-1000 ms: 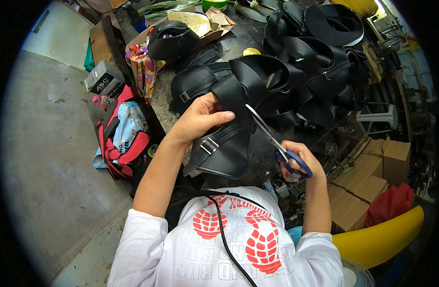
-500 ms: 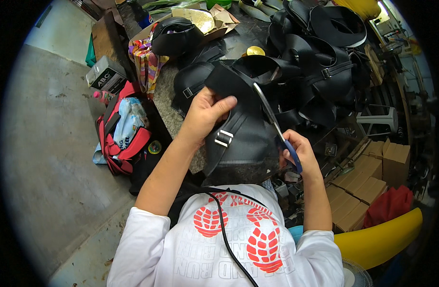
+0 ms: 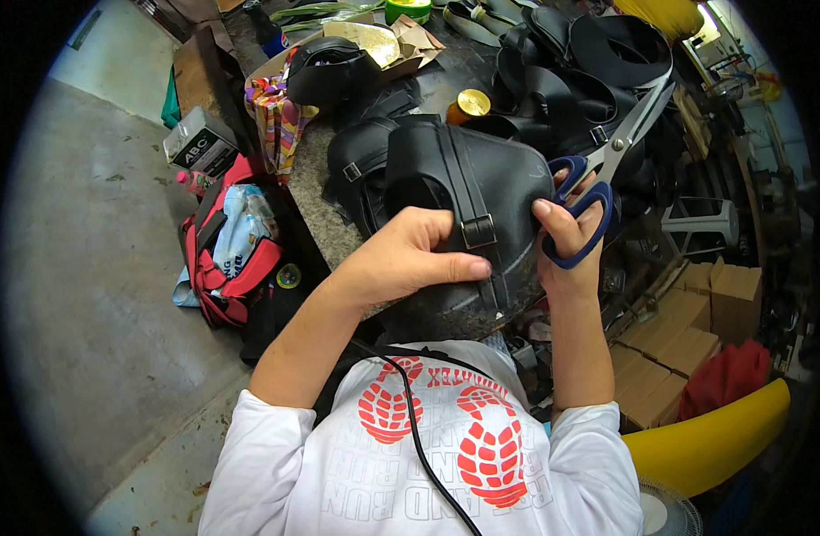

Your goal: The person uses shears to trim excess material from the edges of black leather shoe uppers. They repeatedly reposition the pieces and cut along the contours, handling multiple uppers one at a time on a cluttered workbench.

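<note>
A black leather shoe upper (image 3: pixel 510 183) with a strap and metal buckle (image 3: pixel 478 231) is held up in front of me. My left hand (image 3: pixel 397 261) grips it from the left, the thumb lying across the leather just below the buckle. In my right hand (image 3: pixel 571 259) are scissors (image 3: pixel 617 146) with blue handles, their blades slightly apart and pointing up and away to the right. The right thumb also presses at the upper's right edge. Another buckled black upper (image 3: pixel 355 143) lies just behind on the left.
More black uppers (image 3: pixel 553 94) are heaped at the far right of the work table. Beyond the held piece stands a small jar with a yellow lid (image 3: pixel 472 103). Cardboard boxes (image 3: pixel 665 344) and a white stool (image 3: pixel 701 223) are at right; a red bag (image 3: pixel 236 268) sits left.
The scissors have swung away from the leather edge and now point up and outward. The upper has been turned and spread flatter, and the left hand has moved down to near the buckle.
</note>
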The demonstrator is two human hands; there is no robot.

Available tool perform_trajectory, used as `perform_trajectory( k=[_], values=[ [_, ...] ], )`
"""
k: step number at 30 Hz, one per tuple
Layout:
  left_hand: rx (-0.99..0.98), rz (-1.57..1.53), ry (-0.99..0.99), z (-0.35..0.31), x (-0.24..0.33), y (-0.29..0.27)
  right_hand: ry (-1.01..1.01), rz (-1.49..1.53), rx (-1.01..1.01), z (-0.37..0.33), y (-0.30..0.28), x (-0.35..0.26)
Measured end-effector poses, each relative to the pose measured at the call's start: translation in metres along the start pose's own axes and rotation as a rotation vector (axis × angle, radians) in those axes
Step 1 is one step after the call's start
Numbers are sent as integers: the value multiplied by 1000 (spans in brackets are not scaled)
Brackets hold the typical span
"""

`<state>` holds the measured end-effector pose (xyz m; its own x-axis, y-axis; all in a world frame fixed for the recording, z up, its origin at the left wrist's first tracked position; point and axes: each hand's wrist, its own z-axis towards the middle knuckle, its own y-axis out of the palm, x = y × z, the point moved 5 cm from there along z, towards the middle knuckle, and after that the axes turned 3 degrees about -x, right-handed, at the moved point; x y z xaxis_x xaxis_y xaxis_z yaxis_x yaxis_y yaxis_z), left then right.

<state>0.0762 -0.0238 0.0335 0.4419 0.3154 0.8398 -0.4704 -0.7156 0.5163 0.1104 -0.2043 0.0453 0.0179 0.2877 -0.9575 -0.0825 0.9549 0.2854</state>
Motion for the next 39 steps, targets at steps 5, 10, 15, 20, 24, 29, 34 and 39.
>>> perform_trajectory(
  k=[5, 10, 15, 20, 24, 29, 34, 39],
  values=[
    [479, 28, 355, -10, 13, -15, 24, -73, -269, -15, 7, 23],
    [705, -176, 500, -8, 0, -33, 321, -153, -419, -75, 15, 73],
    [826, -21, 622, -1, -15, -23, 399, -333, -364, -96, 6, 89],
    [910, 106, 654, 6, -25, -12, 428, -250, -256, -99, 1, 94],
    [876, 118, 621, 10, -32, -2, 290, -301, -236, -100, -3, 91],
    [774, -74, 518, 15, -44, 2, 351, -178, -179, -111, -3, 95],
    [661, -13, 425, 10, -44, 13, 313, -47, -84, -102, -8, 85],
    [508, -55, 271, -14, -53, 35, -68, -143, -122, -72, -15, 60]
  ],
)
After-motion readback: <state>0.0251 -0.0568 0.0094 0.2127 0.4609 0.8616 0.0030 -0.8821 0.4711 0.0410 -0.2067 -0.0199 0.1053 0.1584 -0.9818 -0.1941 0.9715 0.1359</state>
